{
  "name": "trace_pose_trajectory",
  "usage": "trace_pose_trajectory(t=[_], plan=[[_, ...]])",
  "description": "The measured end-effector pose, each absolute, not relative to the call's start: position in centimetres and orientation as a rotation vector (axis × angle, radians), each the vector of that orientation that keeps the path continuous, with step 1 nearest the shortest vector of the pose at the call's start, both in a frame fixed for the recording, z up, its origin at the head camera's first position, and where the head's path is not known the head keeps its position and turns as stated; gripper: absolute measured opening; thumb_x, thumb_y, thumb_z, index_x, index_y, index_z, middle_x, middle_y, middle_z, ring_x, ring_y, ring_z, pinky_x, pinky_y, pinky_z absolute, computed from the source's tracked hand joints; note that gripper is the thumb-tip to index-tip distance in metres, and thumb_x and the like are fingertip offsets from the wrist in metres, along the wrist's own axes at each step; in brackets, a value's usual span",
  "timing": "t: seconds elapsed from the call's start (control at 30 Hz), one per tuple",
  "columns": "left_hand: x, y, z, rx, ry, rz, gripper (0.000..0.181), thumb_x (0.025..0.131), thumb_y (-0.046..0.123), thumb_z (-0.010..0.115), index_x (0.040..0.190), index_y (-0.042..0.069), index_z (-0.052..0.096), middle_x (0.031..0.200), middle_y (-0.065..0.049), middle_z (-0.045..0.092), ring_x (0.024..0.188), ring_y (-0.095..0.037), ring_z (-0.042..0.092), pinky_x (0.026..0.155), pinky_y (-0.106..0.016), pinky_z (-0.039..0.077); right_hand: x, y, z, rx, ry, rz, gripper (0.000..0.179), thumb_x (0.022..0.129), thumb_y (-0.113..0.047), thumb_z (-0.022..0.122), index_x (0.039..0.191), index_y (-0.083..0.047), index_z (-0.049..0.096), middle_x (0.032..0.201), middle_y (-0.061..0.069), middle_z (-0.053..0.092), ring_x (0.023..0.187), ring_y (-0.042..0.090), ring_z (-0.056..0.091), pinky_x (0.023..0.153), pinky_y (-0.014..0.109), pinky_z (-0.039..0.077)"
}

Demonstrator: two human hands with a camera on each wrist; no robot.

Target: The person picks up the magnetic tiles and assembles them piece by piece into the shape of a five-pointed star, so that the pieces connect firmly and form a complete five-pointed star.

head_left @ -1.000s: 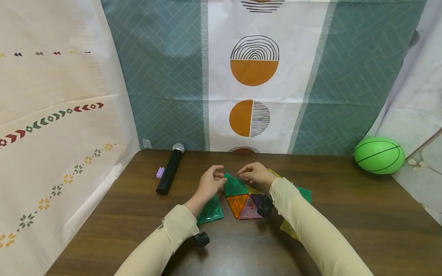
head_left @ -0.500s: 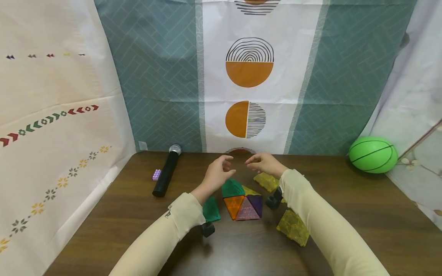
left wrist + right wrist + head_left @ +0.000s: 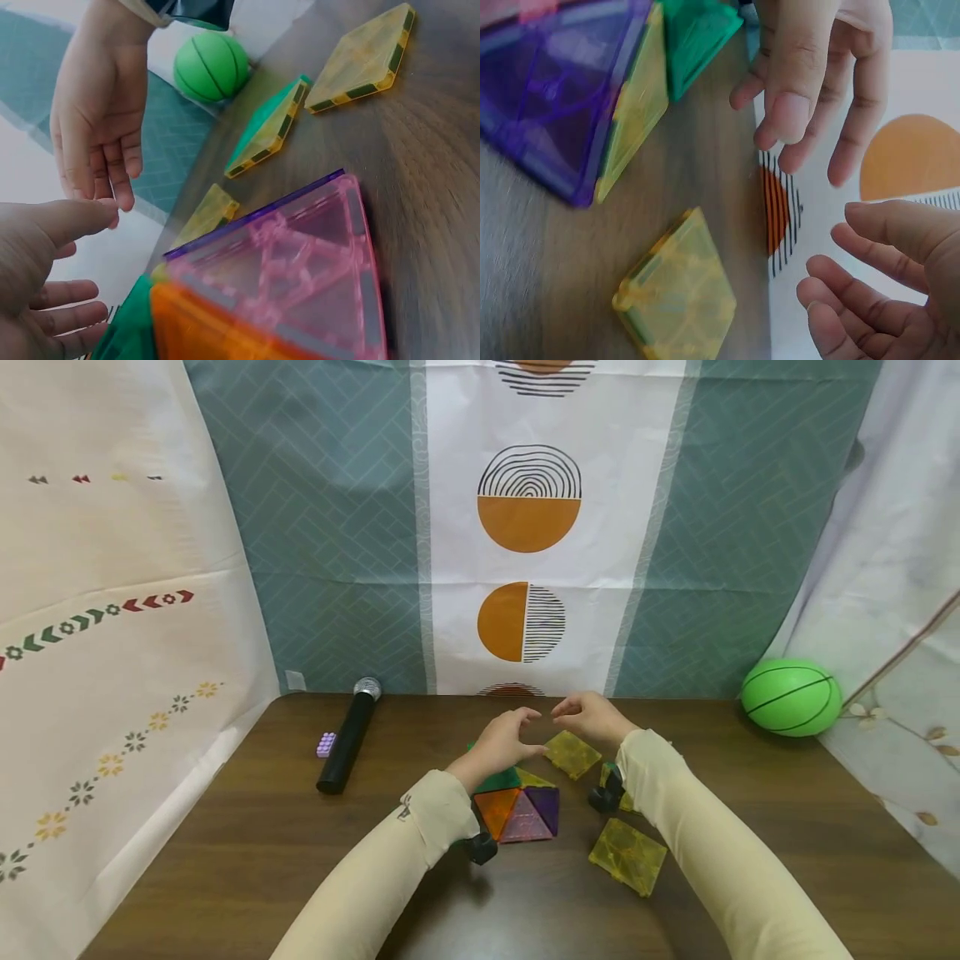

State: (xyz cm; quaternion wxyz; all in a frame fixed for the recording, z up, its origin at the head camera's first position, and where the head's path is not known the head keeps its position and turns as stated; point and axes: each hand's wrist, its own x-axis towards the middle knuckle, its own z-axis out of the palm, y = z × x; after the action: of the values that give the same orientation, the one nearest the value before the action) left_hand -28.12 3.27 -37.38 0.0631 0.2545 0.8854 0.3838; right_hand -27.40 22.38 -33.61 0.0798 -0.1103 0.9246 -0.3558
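Both hands are raised over the far part of the wooden table, fingers loosely bent and holding nothing. The left hand [image 3: 506,743] is above a cluster of translucent magnetic tiles, partly covering its green tile [image 3: 498,781]. Beside that are a yellow triangular tile [image 3: 532,779], an orange one [image 3: 497,810], a pink one [image 3: 527,822] and a purple one [image 3: 545,803], edge to edge. The right hand [image 3: 592,718] hovers behind a loose yellow tile [image 3: 572,753], apart from it. In the right wrist view, a gap separates the two hands' fingertips.
Another yellow tile [image 3: 630,856] lies near the right forearm. A yellow-and-green pair of tiles [image 3: 270,127] is partly hidden by the right sleeve in the head view. Left are a microphone [image 3: 348,739] and a small purple block [image 3: 326,744]; a green ball [image 3: 791,697] sits back right.
Both hands have moved away from the tile cluster, rightward and up. The loose yellow tiles have come into view, while the left forearm now covers the separate green tile. The head view has turned slightly right.
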Motion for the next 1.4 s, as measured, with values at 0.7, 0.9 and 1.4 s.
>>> trace_pose_trajectory(t=[0.7, 0.9, 1.4], plan=[[-27.6, 8.3, -39.3, 0.767, 2.935, 0.496, 0.075, 0.077, 0.048, 0.077, 0.138, 0.016, 0.047, 0.122, -0.008, 0.063, 0.114, -0.029, 0.056, 0.102, -0.044, 0.041, -27.6, 25.6, -38.1, -0.156, 2.899, -0.797, 0.028, 0.092, -0.012, 0.061, 0.112, 0.006, 0.067, 0.113, 0.024, 0.066, 0.102, 0.037, 0.063, 0.086, 0.045, 0.054], [-27.6, 9.2, -39.6, 0.779, 3.009, 0.284, 0.076, 0.076, 0.052, 0.076, 0.137, 0.018, 0.047, 0.122, -0.008, 0.063, 0.113, -0.027, 0.057, 0.1, -0.042, 0.041, -27.6, 25.7, -38.6, -0.127, 2.887, -0.813, 0.029, 0.092, -0.011, 0.06, 0.114, 0.007, 0.066, 0.115, 0.025, 0.066, 0.104, 0.039, 0.063, 0.087, 0.046, 0.054], [-27.8, 9.4, -40.1, 0.851, 3.036, 0.283, 0.072, 0.075, 0.042, 0.079, 0.134, 0.016, 0.047, 0.113, -0.009, 0.063, 0.106, -0.026, 0.058, 0.096, -0.041, 0.042, -27.3, 25.5, -38.3, -0.063, 2.86, -0.882, 0.032, 0.095, -0.014, 0.057, 0.118, 0.008, 0.064, 0.121, 0.026, 0.063, 0.107, 0.039, 0.061, 0.086, 0.045, 0.054]])
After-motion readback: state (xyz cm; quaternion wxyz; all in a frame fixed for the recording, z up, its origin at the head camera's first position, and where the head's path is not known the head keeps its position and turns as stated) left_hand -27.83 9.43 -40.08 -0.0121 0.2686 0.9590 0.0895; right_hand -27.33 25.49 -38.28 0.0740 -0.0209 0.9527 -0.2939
